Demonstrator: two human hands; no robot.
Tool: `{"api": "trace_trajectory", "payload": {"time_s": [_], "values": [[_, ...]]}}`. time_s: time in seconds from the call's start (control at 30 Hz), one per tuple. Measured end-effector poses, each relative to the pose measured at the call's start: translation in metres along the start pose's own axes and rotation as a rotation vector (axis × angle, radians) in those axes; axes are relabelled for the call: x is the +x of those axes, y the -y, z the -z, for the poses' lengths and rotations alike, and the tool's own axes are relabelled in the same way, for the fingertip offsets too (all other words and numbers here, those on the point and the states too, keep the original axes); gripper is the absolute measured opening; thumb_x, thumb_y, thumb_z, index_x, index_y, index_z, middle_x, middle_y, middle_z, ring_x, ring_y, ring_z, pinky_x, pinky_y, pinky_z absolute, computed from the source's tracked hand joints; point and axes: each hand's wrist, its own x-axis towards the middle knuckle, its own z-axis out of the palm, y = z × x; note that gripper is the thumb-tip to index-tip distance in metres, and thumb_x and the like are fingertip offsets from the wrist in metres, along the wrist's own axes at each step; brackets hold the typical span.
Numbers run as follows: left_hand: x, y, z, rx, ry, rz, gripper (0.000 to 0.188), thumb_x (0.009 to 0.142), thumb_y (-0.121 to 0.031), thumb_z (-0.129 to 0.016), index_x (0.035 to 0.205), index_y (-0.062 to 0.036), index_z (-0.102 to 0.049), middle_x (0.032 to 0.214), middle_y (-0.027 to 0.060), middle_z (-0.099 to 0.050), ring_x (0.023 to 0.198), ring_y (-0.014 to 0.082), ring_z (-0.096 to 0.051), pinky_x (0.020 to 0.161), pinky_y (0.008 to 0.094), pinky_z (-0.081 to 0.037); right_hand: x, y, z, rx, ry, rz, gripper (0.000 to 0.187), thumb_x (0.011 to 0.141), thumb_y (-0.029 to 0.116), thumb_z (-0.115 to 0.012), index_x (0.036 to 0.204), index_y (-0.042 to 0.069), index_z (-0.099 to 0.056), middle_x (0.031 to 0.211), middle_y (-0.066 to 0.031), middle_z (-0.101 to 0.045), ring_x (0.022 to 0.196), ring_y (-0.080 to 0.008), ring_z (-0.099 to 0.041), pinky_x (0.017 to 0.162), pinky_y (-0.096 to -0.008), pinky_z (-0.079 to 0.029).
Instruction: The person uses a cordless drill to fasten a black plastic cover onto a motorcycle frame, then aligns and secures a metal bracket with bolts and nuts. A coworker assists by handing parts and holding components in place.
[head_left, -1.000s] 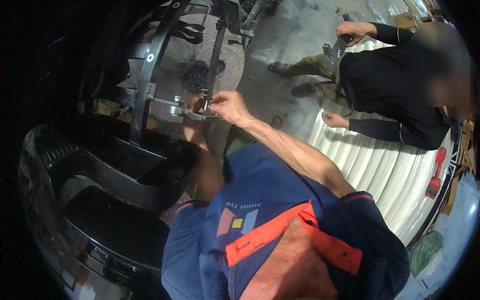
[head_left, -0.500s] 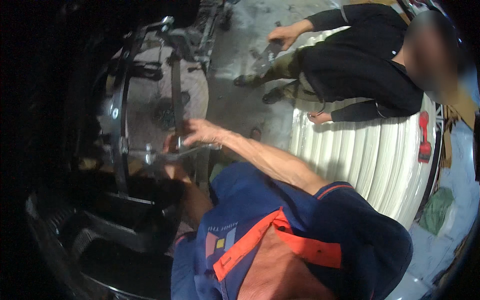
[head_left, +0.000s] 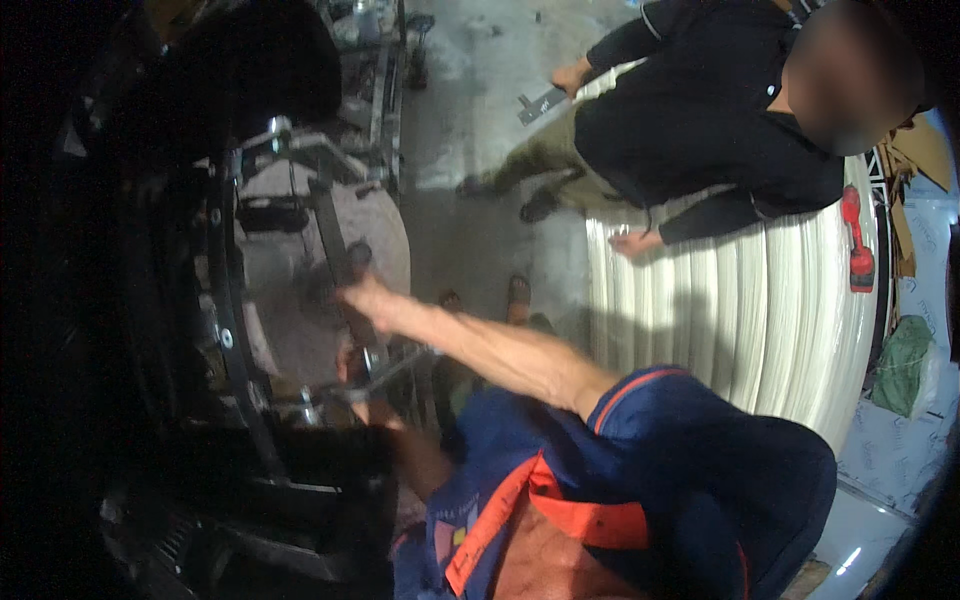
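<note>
A dark metal frame of flat bars point(head_left: 228, 300) stands at the left, with silver bolt-like fittings along it. My right hand point(head_left: 368, 298) reaches across to an upright dark bar point(head_left: 328, 225) of this frame. Its fingers look curled around something dark, but blur and shadow hide what it is. Lower down, my left hand point(head_left: 352, 372) is at the foot of the same bar, close to a thin grey rod point(head_left: 400, 368). Shadow and the frame cover most of its fingers.
Across from me, a person in black holds a flat metal bracket point(head_left: 540, 106). That person's other hand rests near a pale ribbed stack point(head_left: 690, 330). A red power tool point(head_left: 857, 245) lies on the stack's far right edge. A green sack point(head_left: 903, 365) sits beyond.
My right hand has moved slightly down along the bar, its fingers going from spread to curled. The view has shifted. The co-worker's bracket is now seen more clearly.
</note>
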Motion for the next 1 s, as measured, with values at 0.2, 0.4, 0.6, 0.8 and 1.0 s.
{"api": "trace_trajectory", "payload": {"time_s": [0.2, 0.4, 0.6, 0.8, 1.0], "values": [[0.0, -0.032, -0.032, -0.868, 0.147, 0.173, 0.053, 0.102, -0.037, -0.048, 0.14, -0.0011, -0.048, 0.133, 0.0154, -0.06, 0.124, 0.024, -0.056, 0.108, 0.0386, -0.041, 0.009, -0.006, -0.004, -0.124, -0.091, 0.044, 0.07, 0.083, 0.005, -0.066, 0.146, -0.004, -0.038, 0.137, -0.0197, -0.053, 0.125, -0.0318, -0.049, 0.102, -0.0423, -0.045], [-0.003, -0.054, -0.018, -0.239, 0.202, 0.086, 0.048, 0.098, -0.029, -0.057, 0.133, 0.0025, -0.052, 0.121, 0.0164, -0.062, 0.104, 0.0202, -0.062, 0.088, 0.0306, -0.051, 0.003, -0.009, 0.001, 0.055, 0.109, 0.198, 0.051, 0.083, 0.009, -0.074, 0.126, -0.009, -0.052, 0.111, -0.0173, -0.062, 0.099, -0.026, -0.061, 0.082, -0.0405, -0.052], [0.006, -0.065, -0.028, -0.495, 0.15, 0.102, 0.046, 0.102, -0.036, -0.05, 0.129, -0.0002, -0.056, 0.113, 0.0133, -0.067, 0.091, 0.0185, -0.065, 0.078, 0.0314, -0.054, 0.005, 0.004, -0.005, -0.046, 0.06, 0.172, 0.048, 0.081, 0.004, -0.073, 0.122, -0.009, -0.052, 0.099, -0.0122, -0.064, 0.089, -0.0217, -0.063, 0.075, -0.0353, -0.053], [0.011, -0.066, -0.028, -0.372, 0.161, 0.159, 0.037, 0.093, -0.015, -0.061, 0.127, -0.0019, -0.06, 0.12, 0.0152, -0.066, 0.1, 0.0227, -0.066, 0.087, 0.0341, -0.054, 0.016, 0.008, 0.0, 0.019, 0.215, 0.107, 0.034, 0.084, 0.004, -0.071, 0.114, -0.004, -0.057, 0.096, -0.0102, -0.065, 0.083, -0.0184, -0.063, 0.07, -0.0336, -0.051], [0.033, -0.046, -0.016, -0.672, 0.384, 0.196, 0.039, 0.084, -0.008, -0.07, 0.122, -0.0026, -0.063, 0.112, 0.0134, -0.071, 0.094, 0.0212, -0.068, 0.081, 0.0332, -0.056, 0.021, 0.003, -0.008, -0.047, 0.135, 0.141, 0.039, 0.082, 0.001, -0.071, 0.115, -0.014, -0.057, 0.106, -0.0188, -0.067, 0.094, -0.0255, -0.066, 0.083, -0.0356, -0.055]]}}
